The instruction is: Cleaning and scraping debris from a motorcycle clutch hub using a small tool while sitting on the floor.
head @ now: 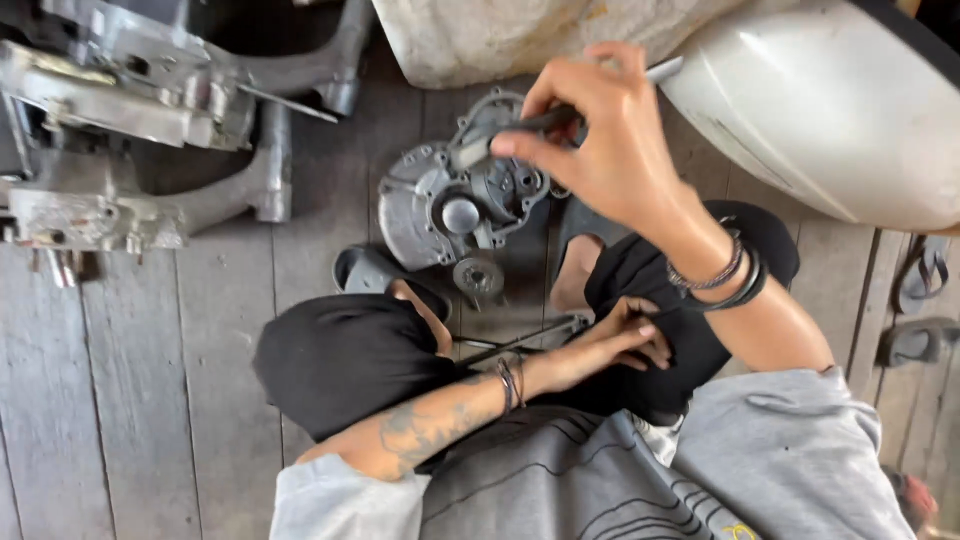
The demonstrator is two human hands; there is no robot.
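My right hand (pixel 600 140) is closed around a long tool (pixel 545 118) with a dark grip and a silver end. It holds the tool just above a grey metal engine cover (pixel 430 205) that lies on the plank floor. My left hand (pixel 610 345) reaches down between my knees and rests against the black cloth of my shorts. Its fingers lie at the end of a thin metal rod (pixel 520 342) on the floor. Whether they grip the rod is hidden. A small round gear (pixel 478 275) sits beside the cover.
A dismantled engine casing (pixel 120 100) and a swingarm (pixel 265 170) fill the upper left. A white curved body panel (pixel 820 110) lies at the upper right, with sandals (pixel 920 300) along the right edge. My feet rest in black sandals (pixel 365 268) by the cover.
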